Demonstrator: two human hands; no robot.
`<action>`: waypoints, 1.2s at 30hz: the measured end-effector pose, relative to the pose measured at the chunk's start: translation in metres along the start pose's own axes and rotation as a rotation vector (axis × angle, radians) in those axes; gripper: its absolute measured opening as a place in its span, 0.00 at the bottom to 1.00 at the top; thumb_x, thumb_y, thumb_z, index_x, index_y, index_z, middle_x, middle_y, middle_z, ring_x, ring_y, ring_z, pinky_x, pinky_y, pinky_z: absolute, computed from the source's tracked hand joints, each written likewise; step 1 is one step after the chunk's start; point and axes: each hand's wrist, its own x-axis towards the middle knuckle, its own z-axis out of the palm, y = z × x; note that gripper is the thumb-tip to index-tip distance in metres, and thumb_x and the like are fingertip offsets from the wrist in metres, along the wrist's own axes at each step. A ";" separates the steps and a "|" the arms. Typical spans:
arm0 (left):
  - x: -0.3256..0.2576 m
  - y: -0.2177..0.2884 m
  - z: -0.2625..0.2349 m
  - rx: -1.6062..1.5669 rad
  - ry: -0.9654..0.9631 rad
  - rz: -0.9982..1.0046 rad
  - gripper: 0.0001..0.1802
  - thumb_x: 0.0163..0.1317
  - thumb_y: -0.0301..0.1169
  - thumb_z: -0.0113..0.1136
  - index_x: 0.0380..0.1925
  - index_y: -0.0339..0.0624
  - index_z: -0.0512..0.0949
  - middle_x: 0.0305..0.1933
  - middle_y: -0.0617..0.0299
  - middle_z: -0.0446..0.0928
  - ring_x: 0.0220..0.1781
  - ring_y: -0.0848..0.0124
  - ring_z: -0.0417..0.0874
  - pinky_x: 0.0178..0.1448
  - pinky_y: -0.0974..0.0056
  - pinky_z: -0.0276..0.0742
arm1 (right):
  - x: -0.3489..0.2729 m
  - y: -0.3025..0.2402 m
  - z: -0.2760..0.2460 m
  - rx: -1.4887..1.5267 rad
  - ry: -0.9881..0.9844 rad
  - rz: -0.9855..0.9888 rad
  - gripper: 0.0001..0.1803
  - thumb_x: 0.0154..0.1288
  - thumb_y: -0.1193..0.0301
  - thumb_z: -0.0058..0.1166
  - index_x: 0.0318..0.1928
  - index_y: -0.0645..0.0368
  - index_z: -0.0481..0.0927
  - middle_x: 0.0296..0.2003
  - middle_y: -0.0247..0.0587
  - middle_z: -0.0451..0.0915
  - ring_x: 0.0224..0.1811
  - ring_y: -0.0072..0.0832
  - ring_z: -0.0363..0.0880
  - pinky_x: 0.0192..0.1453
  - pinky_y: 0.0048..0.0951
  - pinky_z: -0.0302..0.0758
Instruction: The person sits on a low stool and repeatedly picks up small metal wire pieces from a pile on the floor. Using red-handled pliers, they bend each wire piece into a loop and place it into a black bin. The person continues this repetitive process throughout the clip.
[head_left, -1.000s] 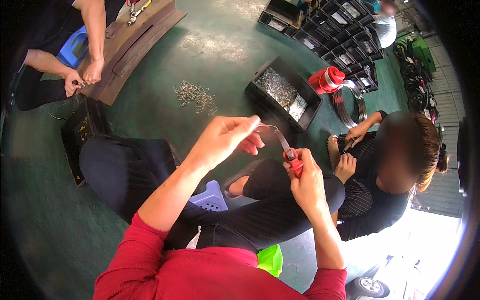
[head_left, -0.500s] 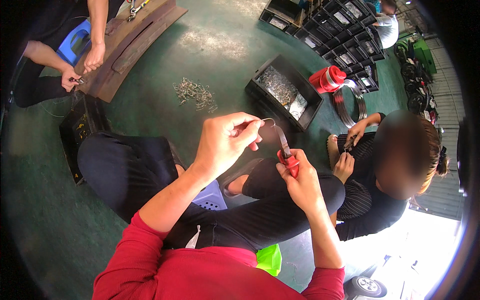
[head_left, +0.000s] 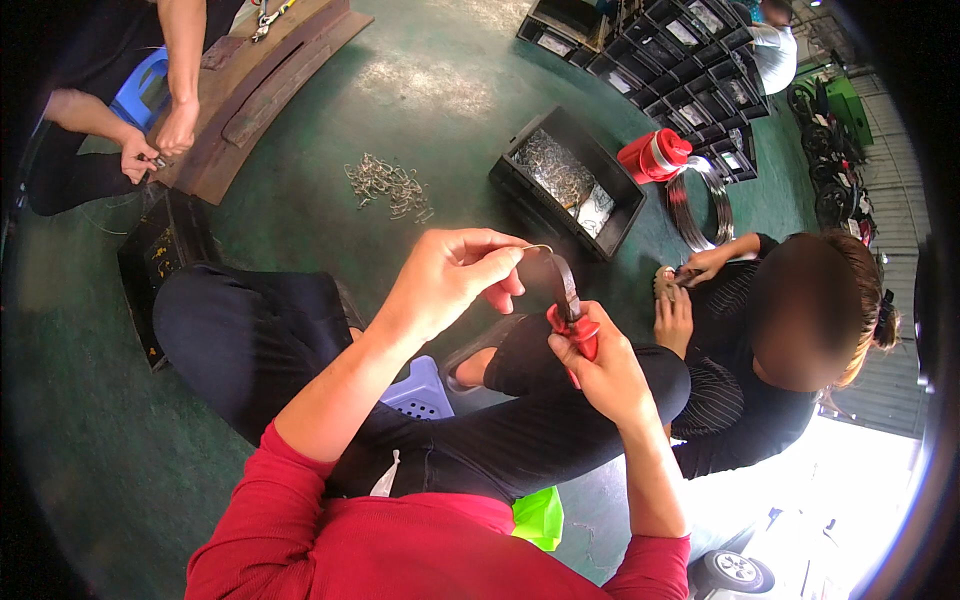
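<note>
My left hand (head_left: 455, 275) pinches a short piece of thin metal wire (head_left: 538, 248) between thumb and fingertips, held up in front of me. My right hand (head_left: 600, 370) grips red-handled pliers (head_left: 570, 305), whose dark jaws point up and meet the wire's end. Both hands hover over my knees in dark trousers. I sit on a low lilac plastic stool (head_left: 420, 390).
A black bin (head_left: 570, 185) of small metal pieces and a loose pile of bent wire pieces (head_left: 388, 185) lie on the green floor. A red spool (head_left: 655, 155) and wire coil (head_left: 700, 205) sit behind. One person works at right, another at upper left by a wooden board (head_left: 260, 90).
Both my hands have shifted slightly down and left together; the pliers' jaws have closed in on the wire held by my left fingers.
</note>
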 end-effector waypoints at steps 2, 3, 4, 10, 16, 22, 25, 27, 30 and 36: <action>0.001 0.000 -0.002 -0.053 -0.021 -0.005 0.12 0.68 0.29 0.55 0.44 0.34 0.82 0.26 0.63 0.80 0.25 0.77 0.78 0.33 0.72 0.76 | -0.002 0.000 -0.001 0.013 -0.017 0.008 0.16 0.65 0.68 0.60 0.50 0.61 0.74 0.36 0.40 0.80 0.39 0.23 0.75 0.49 0.27 0.71; 0.001 0.000 -0.003 -0.080 -0.032 -0.005 0.12 0.68 0.29 0.55 0.44 0.34 0.83 0.26 0.63 0.79 0.25 0.78 0.78 0.32 0.72 0.75 | -0.003 0.000 -0.002 0.017 -0.030 0.025 0.16 0.65 0.68 0.60 0.50 0.61 0.74 0.36 0.39 0.80 0.39 0.23 0.75 0.49 0.26 0.71; 0.002 0.001 -0.004 -0.096 -0.036 -0.029 0.12 0.67 0.29 0.56 0.44 0.34 0.83 0.26 0.63 0.79 0.24 0.78 0.77 0.31 0.72 0.74 | -0.003 0.000 -0.003 0.019 -0.041 0.043 0.16 0.65 0.68 0.60 0.50 0.61 0.74 0.36 0.39 0.80 0.39 0.23 0.75 0.50 0.26 0.71; 0.002 0.004 -0.003 -0.076 -0.050 -0.123 0.12 0.67 0.29 0.56 0.42 0.33 0.83 0.24 0.64 0.78 0.23 0.78 0.75 0.29 0.73 0.71 | -0.004 -0.001 -0.006 0.049 -0.062 0.035 0.17 0.65 0.68 0.60 0.50 0.60 0.74 0.36 0.38 0.79 0.40 0.22 0.74 0.50 0.25 0.70; 0.001 0.004 -0.003 -0.103 -0.061 -0.118 0.11 0.66 0.28 0.56 0.41 0.33 0.83 0.23 0.64 0.78 0.23 0.78 0.76 0.28 0.73 0.71 | -0.006 -0.003 -0.007 0.036 -0.076 0.021 0.16 0.65 0.67 0.59 0.49 0.61 0.74 0.34 0.37 0.78 0.38 0.23 0.73 0.48 0.25 0.70; 0.002 0.004 -0.005 -0.048 -0.102 -0.113 0.11 0.67 0.28 0.55 0.43 0.35 0.83 0.24 0.63 0.79 0.24 0.77 0.78 0.29 0.72 0.73 | -0.005 -0.002 -0.009 -0.019 -0.073 0.006 0.16 0.63 0.67 0.60 0.46 0.63 0.74 0.33 0.53 0.81 0.39 0.46 0.82 0.46 0.35 0.74; 0.000 0.004 -0.002 -0.010 -0.138 -0.096 0.13 0.69 0.29 0.53 0.47 0.36 0.81 0.25 0.63 0.79 0.24 0.77 0.78 0.30 0.72 0.73 | -0.005 0.002 -0.013 0.002 -0.134 0.051 0.14 0.62 0.69 0.61 0.43 0.63 0.75 0.33 0.54 0.80 0.39 0.48 0.81 0.44 0.35 0.74; -0.002 0.005 -0.002 -0.007 -0.215 -0.091 0.14 0.70 0.28 0.51 0.50 0.37 0.80 0.25 0.64 0.79 0.24 0.78 0.77 0.30 0.72 0.72 | -0.004 0.006 -0.013 -0.019 -0.134 0.030 0.13 0.62 0.71 0.61 0.44 0.62 0.75 0.29 0.41 0.77 0.33 0.30 0.75 0.41 0.29 0.72; -0.006 0.005 0.001 0.117 -0.248 -0.057 0.15 0.71 0.28 0.47 0.52 0.38 0.79 0.23 0.66 0.76 0.23 0.80 0.74 0.29 0.73 0.70 | 0.000 0.013 -0.009 -0.032 -0.112 -0.051 0.13 0.61 0.72 0.62 0.44 0.62 0.75 0.27 0.34 0.77 0.29 0.22 0.72 0.39 0.26 0.71; -0.009 0.002 0.010 0.230 -0.199 -0.019 0.17 0.70 0.27 0.45 0.53 0.40 0.79 0.19 0.71 0.70 0.21 0.85 0.66 0.26 0.76 0.62 | 0.002 0.016 -0.007 -0.097 -0.090 -0.063 0.12 0.57 0.77 0.60 0.42 0.62 0.76 0.28 0.54 0.79 0.34 0.51 0.79 0.40 0.35 0.73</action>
